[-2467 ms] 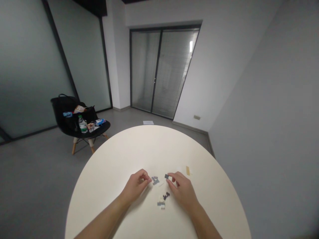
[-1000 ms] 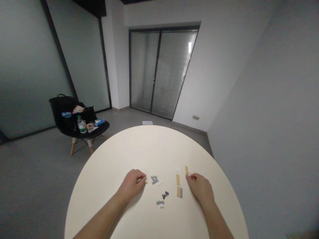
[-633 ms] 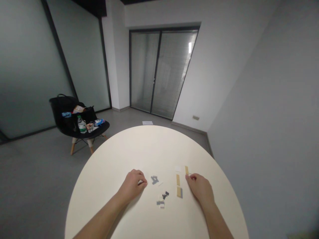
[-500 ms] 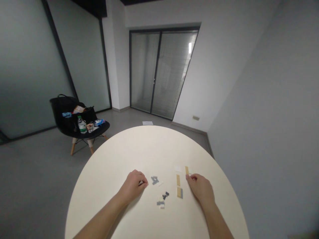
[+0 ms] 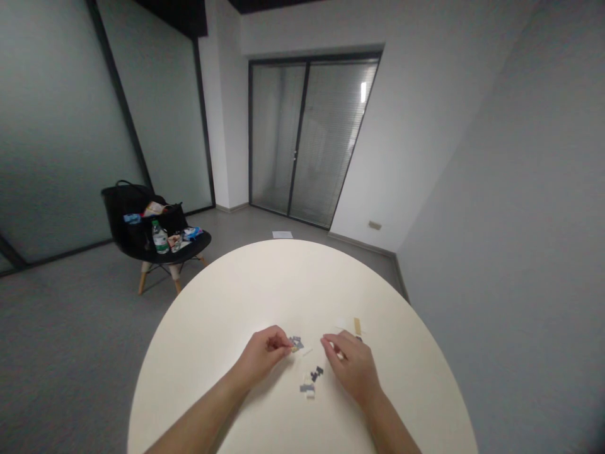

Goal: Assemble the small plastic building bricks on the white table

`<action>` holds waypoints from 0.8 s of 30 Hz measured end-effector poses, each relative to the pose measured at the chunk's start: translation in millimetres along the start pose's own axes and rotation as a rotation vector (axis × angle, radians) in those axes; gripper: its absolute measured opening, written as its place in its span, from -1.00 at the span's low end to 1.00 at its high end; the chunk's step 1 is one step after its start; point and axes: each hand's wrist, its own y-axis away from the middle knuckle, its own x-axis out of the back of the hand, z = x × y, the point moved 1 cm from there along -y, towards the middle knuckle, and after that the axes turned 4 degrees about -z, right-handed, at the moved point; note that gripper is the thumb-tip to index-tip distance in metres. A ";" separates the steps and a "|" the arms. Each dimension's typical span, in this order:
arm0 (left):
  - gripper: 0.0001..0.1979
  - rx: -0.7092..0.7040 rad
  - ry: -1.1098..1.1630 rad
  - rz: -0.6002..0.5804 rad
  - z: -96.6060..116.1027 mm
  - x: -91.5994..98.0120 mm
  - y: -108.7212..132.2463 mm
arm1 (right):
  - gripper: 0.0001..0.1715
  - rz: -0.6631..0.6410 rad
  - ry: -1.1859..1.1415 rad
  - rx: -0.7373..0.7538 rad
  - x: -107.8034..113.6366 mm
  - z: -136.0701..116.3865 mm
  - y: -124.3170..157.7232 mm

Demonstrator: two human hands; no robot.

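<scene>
My left hand (image 5: pixel 262 356) reaches in from the lower left, its fingertips pinched together on a small tan brick (image 5: pixel 293 347) beside a small grey brick cluster (image 5: pixel 296 341). My right hand (image 5: pixel 352 364) lies on the table with curled fingers pointing left. It covers the spot where tan strips lay, and a bit of tan shows under it. Just below, between my hands, sit dark bricks (image 5: pixel 316 373) and a grey-and-white brick stack (image 5: pixel 307 388). A tan strip (image 5: pixel 357 326) lies beyond my right hand, near a white piece (image 5: pixel 340 323).
All this lies on a round cream table (image 5: pixel 283 271). Beyond its far edge are a grey floor, a sheet of paper (image 5: pixel 282 234) and a glass door with blinds (image 5: pixel 312 139). A black chair (image 5: pixel 158 252) at the left holds a black bag (image 5: pixel 130 205) and a water bottle (image 5: pixel 160 240).
My right hand has moved left, away from the far tan strip and over the other tan strips. My left hand has moved right to the grey bricks. The view has shifted slightly.
</scene>
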 end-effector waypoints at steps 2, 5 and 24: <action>-0.75 0.007 0.117 -0.032 0.4 -2.1 -0.5 | -0.77 -0.037 -0.050 0.093 -7.4 -16.8 -3.0; -0.63 0.004 0.264 -0.090 2.0 -2.0 -0.1 | -0.76 -0.131 -0.080 0.139 -16.4 -30.0 -2.8; -0.55 -0.007 0.295 -0.149 -1.8 0.8 -1.2 | -0.77 -0.252 -0.146 0.051 -28.3 -23.5 5.1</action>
